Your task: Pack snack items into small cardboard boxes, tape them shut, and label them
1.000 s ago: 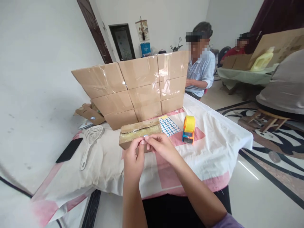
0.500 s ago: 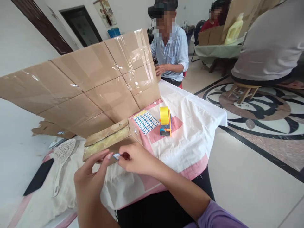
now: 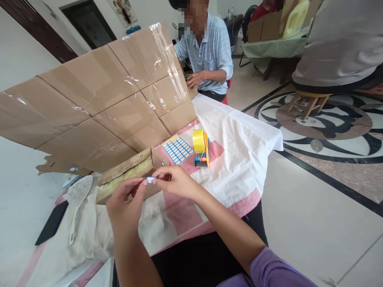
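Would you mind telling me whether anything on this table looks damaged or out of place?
The small box by the hands looks crushed, its top flap bowed and ragged. A white slotted scoop and a dark phone lie among the packing things, which seems odd.

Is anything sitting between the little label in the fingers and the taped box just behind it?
Nothing visible. The small label is pinched between the left hand and right hand, right in front of the taped box. The tape dispenser and label sheet lie off to the right.
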`<state>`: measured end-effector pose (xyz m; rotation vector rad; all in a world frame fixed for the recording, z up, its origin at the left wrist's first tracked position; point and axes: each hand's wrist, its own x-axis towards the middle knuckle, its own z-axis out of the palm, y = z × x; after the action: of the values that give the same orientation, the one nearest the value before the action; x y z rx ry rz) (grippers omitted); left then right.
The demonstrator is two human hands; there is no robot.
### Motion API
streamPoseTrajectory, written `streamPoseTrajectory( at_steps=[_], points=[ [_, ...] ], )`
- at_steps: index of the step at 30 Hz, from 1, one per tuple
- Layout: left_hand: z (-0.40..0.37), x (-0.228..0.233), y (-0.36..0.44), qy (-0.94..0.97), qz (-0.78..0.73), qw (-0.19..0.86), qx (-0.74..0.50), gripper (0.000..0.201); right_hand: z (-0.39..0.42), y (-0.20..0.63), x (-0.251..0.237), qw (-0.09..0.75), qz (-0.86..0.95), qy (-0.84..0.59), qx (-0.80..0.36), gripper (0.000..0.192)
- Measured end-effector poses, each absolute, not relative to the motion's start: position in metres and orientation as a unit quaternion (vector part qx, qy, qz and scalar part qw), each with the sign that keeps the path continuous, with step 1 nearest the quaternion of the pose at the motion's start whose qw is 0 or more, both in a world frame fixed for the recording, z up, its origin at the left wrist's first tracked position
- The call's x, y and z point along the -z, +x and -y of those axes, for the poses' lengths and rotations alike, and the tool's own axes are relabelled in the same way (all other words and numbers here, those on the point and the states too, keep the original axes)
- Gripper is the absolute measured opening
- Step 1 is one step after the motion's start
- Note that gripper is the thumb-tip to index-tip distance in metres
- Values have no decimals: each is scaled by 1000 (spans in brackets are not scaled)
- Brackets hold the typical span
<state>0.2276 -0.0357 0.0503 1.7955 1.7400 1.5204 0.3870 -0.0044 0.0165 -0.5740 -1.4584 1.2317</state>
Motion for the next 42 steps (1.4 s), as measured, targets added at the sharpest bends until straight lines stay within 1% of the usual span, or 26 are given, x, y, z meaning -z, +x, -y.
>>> streamPoseTrajectory(
  at_steps=[2,4,6,9,10,11,13,15,17,19,23,29,35,40,42],
  points=[
    [33,-50,235,589,-581,139,-543,29,-3,381,-10,565,564,-226,-559,21],
    [32,-53,238,580,-580,131,-557,33,-13,379,-2,585,531,-266,-553,23],
    [32,-58,230,566,-603,51,-559,34,-26,381,8,586,525,-351,-507,21],
    [31,-60,198,524,-649,-111,-541,30,-46,388,25,555,546,-444,-442,18],
    [30,-57,185,504,-663,-137,-536,32,-51,390,30,547,558,-455,-428,19],
    [28,-52,170,485,-680,-139,-532,36,-55,391,34,540,570,-460,-416,18],
    [22,-40,145,444,-717,-82,-531,51,-59,392,38,517,604,-468,-387,14],
    [16,-25,128,423,-731,2,-536,60,-58,392,37,489,639,-471,-361,10],
    [9,-14,120,422,-722,56,-545,60,-56,391,33,462,666,-475,-342,16],
    [5,-8,118,422,-714,82,-553,59,-53,391,29,444,683,-478,-328,22],
    [2,-5,119,417,-706,98,-564,58,-52,388,24,427,697,-482,-316,26],
    [2,-5,120,405,-706,103,-571,55,-61,378,36,433,679,-502,-315,17],
    [1,-3,121,400,-708,108,-572,62,-70,376,42,428,685,-493,-325,21],
    [1,-2,121,407,-705,113,-570,57,-63,377,35,399,704,-504,-301,15],
    [2,-2,121,410,-704,111,-569,55,-61,376,32,389,703,-517,-295,17]
  ],
)
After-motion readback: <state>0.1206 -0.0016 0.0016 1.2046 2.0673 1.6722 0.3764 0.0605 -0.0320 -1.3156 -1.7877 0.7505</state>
